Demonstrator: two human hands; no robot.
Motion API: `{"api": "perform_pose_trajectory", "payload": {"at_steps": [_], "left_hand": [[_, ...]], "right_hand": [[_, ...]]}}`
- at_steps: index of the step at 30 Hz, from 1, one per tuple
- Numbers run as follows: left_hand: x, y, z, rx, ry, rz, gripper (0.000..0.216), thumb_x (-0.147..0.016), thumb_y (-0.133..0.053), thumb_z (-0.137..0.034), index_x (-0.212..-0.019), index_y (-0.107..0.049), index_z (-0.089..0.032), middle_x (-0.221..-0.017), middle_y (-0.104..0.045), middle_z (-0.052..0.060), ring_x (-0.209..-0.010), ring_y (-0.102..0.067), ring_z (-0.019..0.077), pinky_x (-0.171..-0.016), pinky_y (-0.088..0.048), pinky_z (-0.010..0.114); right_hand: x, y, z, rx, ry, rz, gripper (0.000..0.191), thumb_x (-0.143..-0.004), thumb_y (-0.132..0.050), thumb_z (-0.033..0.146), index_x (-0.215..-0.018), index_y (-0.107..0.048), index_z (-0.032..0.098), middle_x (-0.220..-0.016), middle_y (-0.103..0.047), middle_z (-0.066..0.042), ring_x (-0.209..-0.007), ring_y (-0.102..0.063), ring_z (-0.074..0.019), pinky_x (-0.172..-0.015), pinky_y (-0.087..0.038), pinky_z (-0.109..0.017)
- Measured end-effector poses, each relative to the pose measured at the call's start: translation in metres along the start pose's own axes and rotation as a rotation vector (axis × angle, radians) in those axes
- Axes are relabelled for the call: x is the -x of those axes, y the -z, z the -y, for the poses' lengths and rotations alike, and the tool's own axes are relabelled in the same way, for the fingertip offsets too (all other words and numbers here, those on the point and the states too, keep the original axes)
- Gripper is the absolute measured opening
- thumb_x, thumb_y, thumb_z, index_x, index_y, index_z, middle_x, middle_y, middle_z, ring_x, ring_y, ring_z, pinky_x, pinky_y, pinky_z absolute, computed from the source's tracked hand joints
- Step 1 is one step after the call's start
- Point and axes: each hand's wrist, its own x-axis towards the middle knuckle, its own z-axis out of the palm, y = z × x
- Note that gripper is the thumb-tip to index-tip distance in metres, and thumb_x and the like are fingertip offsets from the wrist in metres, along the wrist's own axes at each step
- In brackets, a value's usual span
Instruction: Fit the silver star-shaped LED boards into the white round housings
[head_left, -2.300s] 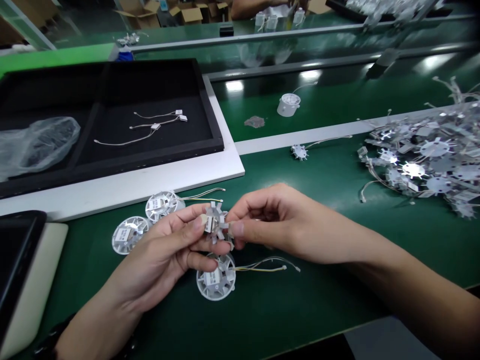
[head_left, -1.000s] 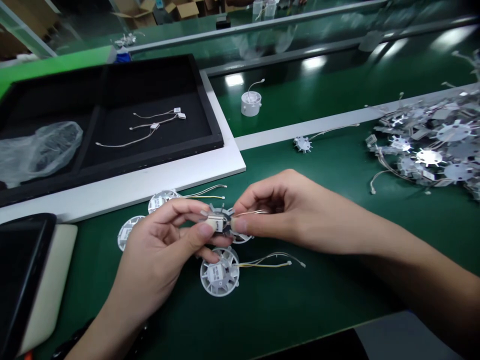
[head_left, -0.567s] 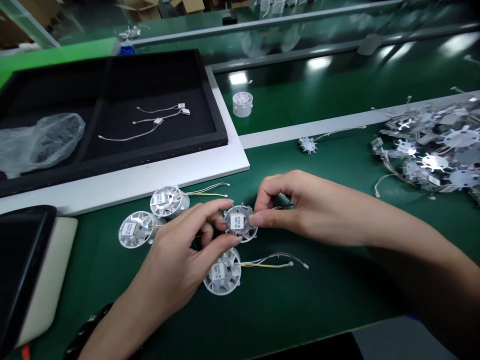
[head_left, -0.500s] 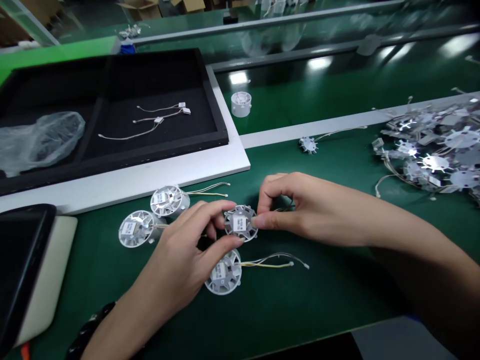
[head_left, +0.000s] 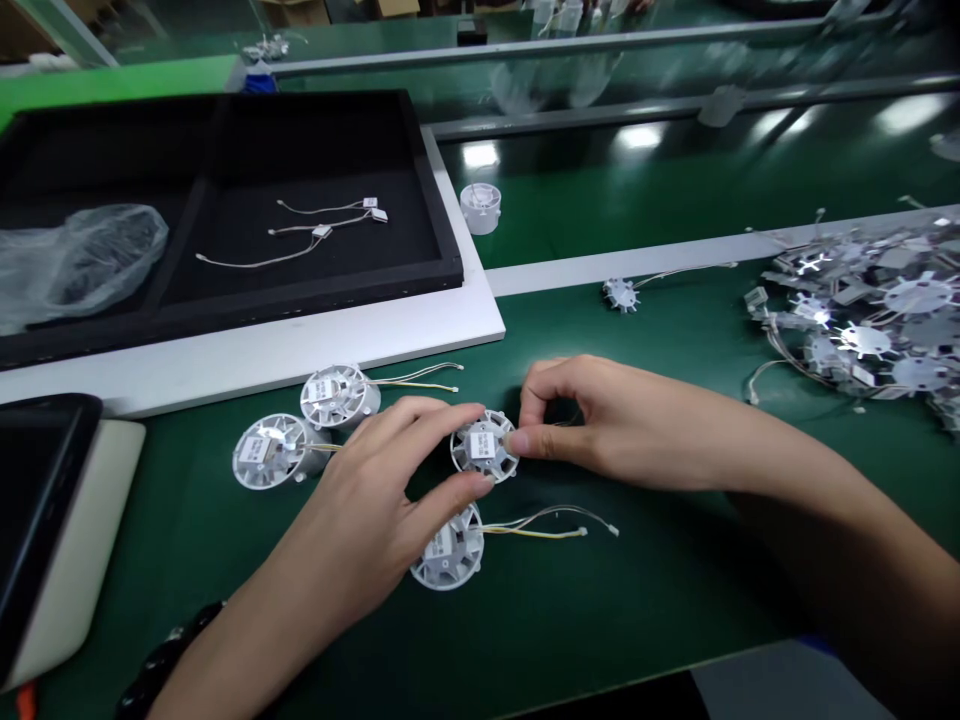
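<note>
My left hand grips a round white plastic housing from the left, fingers behind and thumb along its lower rim. Set in the housing's face is a silvery toothed plate with a square white labelled block. At the right rim, my right hand is closed in a pinch, its thumb touching the edge; the fingertips behind are partly hidden. Just below lies a similar housing with thin white and yellow wires running right. Two more such housings, an upper one and a lower one, sit left of my hands.
A black divided tray on a white board holds several wired pieces and a clear plastic bag. At right is a heap of toothed plates. One loose plate and a white housing lie farther back. A dark-screened device stands at left.
The view has shifted slightly. Both hands stay on the same housing, which now faces me a little more squarely; the other parts have not moved on the table.
</note>
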Motion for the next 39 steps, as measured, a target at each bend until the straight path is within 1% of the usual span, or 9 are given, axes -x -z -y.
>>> {"api": "perform_pose_trajectory", "payload": {"at_steps": [4, 9, 13, 17, 20, 25, 30, 32, 39], "left_hand": [[0.000, 0.000, 0.000, 0.009, 0.014, 0.005, 0.033, -0.100, -0.063, -0.047, -0.132, -0.059, -0.044, -0.125, -0.064, -0.006, -0.103, -0.063, 0.0203, -0.073, -0.057, 0.028], [0.000, -0.003, 0.002, -0.046, -0.021, -0.011, 0.030, -0.100, -0.062, -0.047, -0.130, -0.060, -0.043, -0.122, -0.066, -0.005, -0.101, -0.065, 0.0218, -0.084, -0.056, 0.038], [0.000, -0.004, 0.002, -0.054, -0.027, -0.014, 0.031, -0.100, -0.061, -0.048, -0.130, -0.059, -0.042, -0.125, -0.067, -0.005, -0.110, -0.064, 0.0241, -0.088, -0.056, 0.041], [0.000, -0.004, 0.001, -0.067, 0.003, 0.014, 0.032, -0.100, -0.059, -0.047, -0.132, -0.056, -0.043, -0.130, -0.065, -0.005, -0.115, -0.063, 0.0255, -0.092, -0.057, 0.045], [0.000, -0.004, 0.002, -0.078, 0.000, 0.012, 0.034, -0.100, -0.059, -0.048, -0.133, -0.055, -0.043, -0.130, -0.065, -0.005, -0.116, -0.063, 0.0252, -0.093, -0.059, 0.043], [0.001, -0.006, 0.004, -0.121, -0.106, 0.011, 0.033, -0.105, -0.053, -0.042, -0.138, -0.053, -0.046, -0.142, -0.057, -0.004, -0.128, -0.058, 0.0249, -0.098, -0.056, 0.041], [0.002, -0.007, 0.004, -0.143, -0.126, 0.023, 0.029, -0.106, -0.049, -0.041, -0.134, -0.056, -0.046, -0.138, -0.060, -0.005, -0.124, -0.060, 0.0248, -0.099, -0.054, 0.044], [0.002, -0.007, 0.004, -0.127, -0.117, 0.020, 0.028, -0.106, -0.050, -0.041, -0.133, -0.057, -0.047, -0.137, -0.061, -0.006, -0.124, -0.060, 0.0242, -0.100, -0.053, 0.044], [0.002, -0.008, 0.005, -0.117, -0.090, 0.016, 0.028, -0.105, -0.051, -0.044, -0.131, -0.058, -0.048, -0.135, -0.063, -0.005, -0.122, -0.061, 0.0262, -0.097, -0.055, 0.047]], "right_hand": [[-0.001, -0.001, 0.001, 0.011, -0.005, -0.002, 0.033, -0.090, -0.067, 0.054, -0.080, -0.069, 0.023, -0.080, -0.066, 0.000, -0.070, -0.054, -0.0156, -0.059, -0.038, -0.028], [-0.002, -0.001, 0.001, 0.043, -0.010, 0.005, 0.027, -0.090, -0.069, 0.047, -0.079, -0.069, 0.022, -0.080, -0.067, 0.001, -0.069, -0.056, -0.0148, -0.058, -0.038, -0.027], [-0.002, 0.002, -0.003, 0.053, 0.012, 0.001, 0.024, -0.089, -0.069, 0.045, -0.079, -0.070, 0.023, -0.073, -0.066, 0.002, -0.063, -0.052, -0.0132, -0.054, -0.037, -0.026], [-0.002, 0.007, -0.008, 0.019, 0.044, 0.021, 0.017, -0.091, -0.067, 0.039, -0.084, -0.075, 0.025, -0.076, -0.071, 0.004, -0.066, -0.057, -0.0129, -0.056, -0.039, -0.026], [-0.003, 0.009, -0.009, 0.014, 0.042, 0.056, 0.018, -0.092, -0.065, 0.034, -0.081, -0.076, 0.025, -0.072, -0.071, 0.005, -0.064, -0.056, -0.0124, -0.055, -0.039, -0.025], [-0.002, 0.009, -0.009, 0.046, 0.067, 0.081, 0.023, -0.094, -0.064, 0.032, -0.076, -0.075, 0.023, -0.071, -0.072, 0.004, -0.062, -0.057, -0.0122, -0.056, -0.040, -0.026], [0.003, 0.011, -0.009, 0.265, 0.229, 0.002, 0.016, -0.093, -0.065, 0.025, -0.090, -0.080, 0.027, -0.087, -0.079, 0.003, -0.083, -0.069, -0.0180, -0.073, -0.042, -0.029], [0.006, 0.011, -0.007, 0.315, 0.264, -0.042, 0.015, -0.093, -0.065, 0.023, -0.092, -0.079, 0.027, -0.090, -0.079, 0.003, -0.087, -0.070, -0.0197, -0.075, -0.042, -0.030], [0.008, 0.011, -0.001, 0.328, 0.216, -0.022, 0.018, -0.092, -0.061, 0.018, -0.086, -0.077, 0.024, -0.082, -0.077, 0.004, -0.074, -0.066, -0.0151, -0.067, -0.037, -0.028]]}}
